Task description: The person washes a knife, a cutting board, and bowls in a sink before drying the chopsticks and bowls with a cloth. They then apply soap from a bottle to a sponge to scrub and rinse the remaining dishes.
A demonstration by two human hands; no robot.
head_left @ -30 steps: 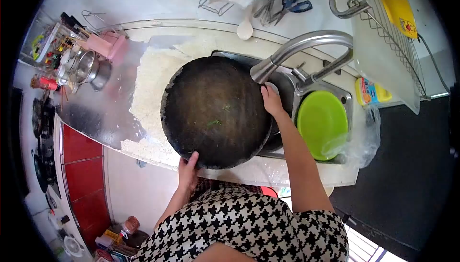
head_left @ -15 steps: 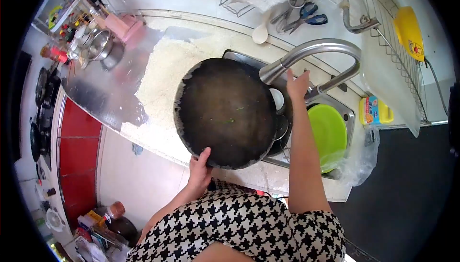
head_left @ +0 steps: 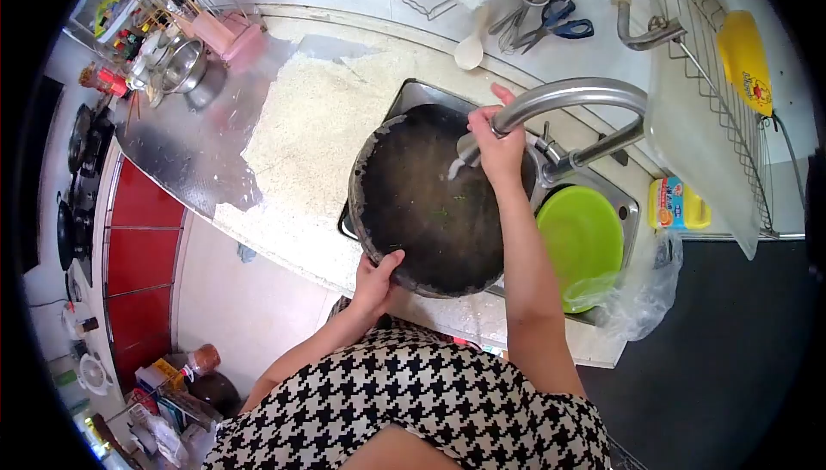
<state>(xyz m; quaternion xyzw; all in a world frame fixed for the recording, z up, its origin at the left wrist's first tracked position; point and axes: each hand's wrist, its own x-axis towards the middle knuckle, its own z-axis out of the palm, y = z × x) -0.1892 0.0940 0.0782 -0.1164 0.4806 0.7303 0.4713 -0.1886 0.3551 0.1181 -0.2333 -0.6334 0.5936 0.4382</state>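
A large round dark pan [head_left: 422, 221] with a worn rim lies over the sink [head_left: 413, 92], small green bits on its inner surface. My left hand [head_left: 376, 283] grips its near-left rim, thumb on top. Closed around the spout end of the metal faucet [head_left: 594, 87] is my right hand [head_left: 499, 145]. A short stream of water [head_left: 455, 167] runs from the spout into the pan. Behind my right forearm, part of the pan's right side is hidden.
A green basin [head_left: 581, 242] sits in the sink's right part, with a clear plastic bag [head_left: 641, 298] beside it. Scissors [head_left: 559, 24] and a white spoon [head_left: 469, 51] hang at the wall. A wire rack [head_left: 701, 57] stands at the upper right.
The pan has shifted right, further over the sink, with my left hand on it. My right hand has moved from behind the faucet onto its spout, and water now flows.
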